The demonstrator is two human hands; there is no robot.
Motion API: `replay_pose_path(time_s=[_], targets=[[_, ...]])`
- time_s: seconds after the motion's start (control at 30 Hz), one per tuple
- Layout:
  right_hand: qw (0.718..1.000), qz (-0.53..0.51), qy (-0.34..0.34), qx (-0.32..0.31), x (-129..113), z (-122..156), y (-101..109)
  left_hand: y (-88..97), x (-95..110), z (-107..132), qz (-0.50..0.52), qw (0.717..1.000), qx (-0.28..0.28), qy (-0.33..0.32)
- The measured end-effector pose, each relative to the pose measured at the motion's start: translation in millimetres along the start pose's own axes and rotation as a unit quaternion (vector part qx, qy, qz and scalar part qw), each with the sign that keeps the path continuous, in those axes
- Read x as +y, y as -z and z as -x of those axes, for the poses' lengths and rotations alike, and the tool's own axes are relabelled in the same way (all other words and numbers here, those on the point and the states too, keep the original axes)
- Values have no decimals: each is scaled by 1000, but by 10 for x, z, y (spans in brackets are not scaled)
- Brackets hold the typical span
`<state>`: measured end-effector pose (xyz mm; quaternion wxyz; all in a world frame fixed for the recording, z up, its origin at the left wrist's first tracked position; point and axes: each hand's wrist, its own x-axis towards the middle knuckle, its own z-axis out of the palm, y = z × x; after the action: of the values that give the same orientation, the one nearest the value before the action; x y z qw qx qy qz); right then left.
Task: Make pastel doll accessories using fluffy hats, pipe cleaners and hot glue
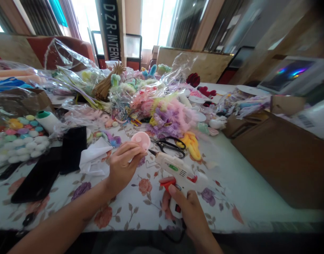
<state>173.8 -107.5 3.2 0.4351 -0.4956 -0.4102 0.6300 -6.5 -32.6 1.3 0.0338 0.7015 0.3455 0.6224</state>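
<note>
My left hand [126, 164] is closed around the lower edge of a small round pink piece [142, 138], which has paler round spots on its face. My right hand [185, 208] grips the handle of a white hot glue gun [175, 165] with a red trigger. The gun's dark nozzle points left, close to the pink piece; whether it touches cannot be made out. Just behind the gun lie black-handled scissors [175, 146]. A crumpled white cloth or tissue [95, 157] rests left of my left hand, and a yellow fuzzy bundle [191, 145] is beyond the gun.
Two dark phone-like slabs [37, 176] lie at left, near a bag of colored pom-poms [24, 137] and a white spool [48, 121]. Ruffled purple material [165, 121] and plastic-wrapped craft pieces pile up at the back. A brown cardboard box [280, 151] stands at right on the flowered tablecloth's side.
</note>
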Motion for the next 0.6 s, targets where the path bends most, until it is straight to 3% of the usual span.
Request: replay_pose_path(time_s=[0.07,0.13,0.2,0.27,0.33,0.43,0.6], targets=[[1000,-12,7,15,22,10,3,-1,-43,-1,6,998,4,61],[999,-27,20,32,41,18,33,1,-108,-6,20,986,23,161],[997,-32,29,60,28,17,115,0,-186,-14,83,955,40,283],[992,-5,39,118,-41,4,275,-8,-253,-18,186,905,28,380],[974,53,69,209,-162,-26,524,-21,-287,-19,276,859,0,431],[932,131,119,317,-378,-109,1043,-39,-272,-20,340,822,-19,457],[842,359,40,401,-578,-361,1974,-63,-207,-23,385,774,-14,502]])
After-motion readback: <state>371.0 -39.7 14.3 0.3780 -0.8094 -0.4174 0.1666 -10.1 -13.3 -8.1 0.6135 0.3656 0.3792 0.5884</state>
